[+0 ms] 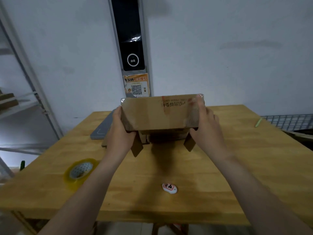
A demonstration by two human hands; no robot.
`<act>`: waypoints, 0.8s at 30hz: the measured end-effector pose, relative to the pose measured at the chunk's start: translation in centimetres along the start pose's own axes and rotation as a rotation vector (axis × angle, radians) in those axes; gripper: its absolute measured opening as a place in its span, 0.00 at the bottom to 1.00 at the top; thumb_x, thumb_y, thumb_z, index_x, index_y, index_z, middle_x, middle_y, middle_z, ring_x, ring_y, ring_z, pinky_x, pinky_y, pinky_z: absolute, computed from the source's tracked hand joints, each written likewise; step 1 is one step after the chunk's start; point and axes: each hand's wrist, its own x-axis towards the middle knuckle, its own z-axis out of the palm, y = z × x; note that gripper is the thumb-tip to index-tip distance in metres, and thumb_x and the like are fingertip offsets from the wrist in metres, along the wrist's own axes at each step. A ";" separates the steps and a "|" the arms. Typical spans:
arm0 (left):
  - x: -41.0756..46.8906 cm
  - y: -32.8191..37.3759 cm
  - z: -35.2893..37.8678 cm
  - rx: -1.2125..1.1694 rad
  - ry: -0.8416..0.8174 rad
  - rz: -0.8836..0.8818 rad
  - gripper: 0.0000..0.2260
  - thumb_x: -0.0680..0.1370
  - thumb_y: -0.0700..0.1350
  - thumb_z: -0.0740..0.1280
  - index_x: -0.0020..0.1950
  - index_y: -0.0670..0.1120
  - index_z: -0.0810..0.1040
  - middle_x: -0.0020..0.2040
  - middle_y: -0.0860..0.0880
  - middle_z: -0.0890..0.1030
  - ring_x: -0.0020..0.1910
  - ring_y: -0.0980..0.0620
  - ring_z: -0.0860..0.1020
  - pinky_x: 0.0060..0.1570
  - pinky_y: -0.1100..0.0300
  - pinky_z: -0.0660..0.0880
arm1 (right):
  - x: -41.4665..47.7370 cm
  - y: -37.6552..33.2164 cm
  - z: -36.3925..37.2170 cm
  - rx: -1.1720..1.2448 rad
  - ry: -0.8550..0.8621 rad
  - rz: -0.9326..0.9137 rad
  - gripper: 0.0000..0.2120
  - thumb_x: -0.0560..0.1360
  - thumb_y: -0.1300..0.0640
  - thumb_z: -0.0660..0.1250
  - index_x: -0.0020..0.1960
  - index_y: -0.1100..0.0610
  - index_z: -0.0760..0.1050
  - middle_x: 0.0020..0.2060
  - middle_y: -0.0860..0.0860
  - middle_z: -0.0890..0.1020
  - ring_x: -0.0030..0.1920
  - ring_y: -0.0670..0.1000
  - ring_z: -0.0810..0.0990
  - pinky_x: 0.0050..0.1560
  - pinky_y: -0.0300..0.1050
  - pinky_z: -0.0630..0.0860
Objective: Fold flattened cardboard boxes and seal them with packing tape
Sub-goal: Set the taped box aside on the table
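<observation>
I hold a brown cardboard box [157, 114] up above the wooden table [220, 167], its printed side toward me and clear tape on its upper corners. My left hand [119, 131] grips the box's left side, and my right hand [205, 128] grips its right side. Two loose flaps hang down from the box's underside. A roll of clear yellowish packing tape [79, 172] lies flat on the table at the near left, apart from both hands.
A grey flat slab [103, 126] and a piece of flat cardboard lie behind my left hand. A small white tag with red print [169, 188] sits near the table's front. A metal shelf [25, 99] stands left; a wire rack [288, 121] right; a green pen [258, 122] lies at the table's right edge.
</observation>
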 end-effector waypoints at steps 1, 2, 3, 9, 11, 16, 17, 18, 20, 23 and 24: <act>0.4 0.1 -0.1 -0.020 0.010 0.003 0.39 0.75 0.38 0.75 0.78 0.54 0.55 0.63 0.57 0.73 0.59 0.51 0.77 0.47 0.50 0.79 | 0.2 0.0 -0.1 0.025 0.004 0.014 0.55 0.72 0.62 0.74 0.80 0.40 0.37 0.68 0.58 0.71 0.62 0.62 0.70 0.59 0.60 0.75; 0.7 0.3 -0.2 -0.037 0.021 0.002 0.35 0.75 0.38 0.75 0.75 0.52 0.59 0.64 0.57 0.74 0.60 0.50 0.77 0.47 0.52 0.78 | 0.4 -0.1 -0.2 0.057 0.009 0.029 0.55 0.72 0.62 0.74 0.80 0.40 0.38 0.68 0.57 0.70 0.64 0.61 0.69 0.60 0.59 0.75; 0.9 0.3 -0.2 -0.044 0.030 -0.008 0.32 0.75 0.39 0.76 0.71 0.51 0.61 0.66 0.55 0.75 0.62 0.49 0.77 0.47 0.53 0.77 | 0.5 -0.3 -0.3 0.092 0.022 0.042 0.54 0.73 0.62 0.74 0.81 0.40 0.39 0.69 0.56 0.70 0.65 0.59 0.67 0.61 0.58 0.74; 3.2 1.5 -1.2 -0.161 0.056 -0.009 0.28 0.76 0.42 0.76 0.69 0.54 0.67 0.72 0.52 0.75 0.68 0.49 0.76 0.62 0.49 0.78 | 2.4 -2.3 -1.7 0.167 0.121 0.074 0.45 0.74 0.59 0.73 0.80 0.42 0.47 0.70 0.52 0.68 0.60 0.50 0.60 0.61 0.50 0.68; 3.9 1.6 -1.3 -0.180 0.041 -0.005 0.29 0.77 0.42 0.75 0.75 0.52 0.66 0.73 0.53 0.74 0.71 0.51 0.72 0.65 0.52 0.76 | 3.0 -2.9 -1.6 0.141 0.107 0.073 0.43 0.75 0.58 0.72 0.79 0.42 0.49 0.69 0.52 0.69 0.59 0.52 0.61 0.61 0.50 0.68; 4.2 -0.3 -0.1 -0.222 -0.068 -0.071 0.32 0.77 0.43 0.75 0.78 0.51 0.64 0.75 0.52 0.72 0.74 0.50 0.70 0.69 0.47 0.73 | 2.4 -2.6 0.4 0.204 -0.031 0.116 0.40 0.74 0.60 0.73 0.74 0.37 0.54 0.69 0.50 0.70 0.63 0.57 0.67 0.58 0.47 0.67; 4.1 -0.8 0.3 -0.229 -0.105 -0.087 0.32 0.77 0.43 0.75 0.78 0.51 0.64 0.76 0.52 0.71 0.74 0.50 0.70 0.69 0.49 0.73 | 2.0 -2.2 1.0 0.226 -0.060 0.145 0.40 0.74 0.61 0.73 0.74 0.37 0.54 0.69 0.50 0.70 0.65 0.58 0.68 0.58 0.48 0.69; 3.9 -1.2 0.7 -0.225 -0.142 -0.104 0.33 0.77 0.43 0.75 0.79 0.50 0.63 0.77 0.52 0.70 0.75 0.50 0.69 0.69 0.51 0.72 | 1.5 -1.8 1.5 0.250 -0.091 0.187 0.41 0.74 0.61 0.74 0.75 0.38 0.54 0.71 0.50 0.69 0.67 0.58 0.69 0.60 0.48 0.71; 3.5 -2.0 1.2 -0.202 -0.183 -0.140 0.34 0.77 0.44 0.75 0.79 0.50 0.62 0.78 0.51 0.68 0.76 0.49 0.67 0.68 0.52 0.70 | 0.5 -0.9 2.3 0.305 -0.151 0.279 0.44 0.74 0.60 0.75 0.79 0.42 0.53 0.74 0.50 0.68 0.71 0.56 0.70 0.63 0.50 0.76; 2.8 -3.4 1.6 -0.259 -0.177 -0.197 0.32 0.77 0.49 0.75 0.77 0.50 0.64 0.77 0.50 0.69 0.76 0.49 0.67 0.68 0.53 0.69 | -0.7 0.0 2.9 0.383 -0.171 0.320 0.45 0.74 0.56 0.76 0.80 0.42 0.53 0.75 0.48 0.69 0.73 0.53 0.70 0.67 0.53 0.75; 2.6 -3.7 1.6 -0.299 -0.179 -0.210 0.32 0.77 0.52 0.74 0.77 0.50 0.64 0.76 0.50 0.70 0.76 0.50 0.67 0.69 0.52 0.69 | -1.0 0.1 2.9 0.395 -0.174 0.326 0.44 0.75 0.53 0.76 0.81 0.43 0.52 0.76 0.46 0.68 0.75 0.52 0.68 0.70 0.53 0.73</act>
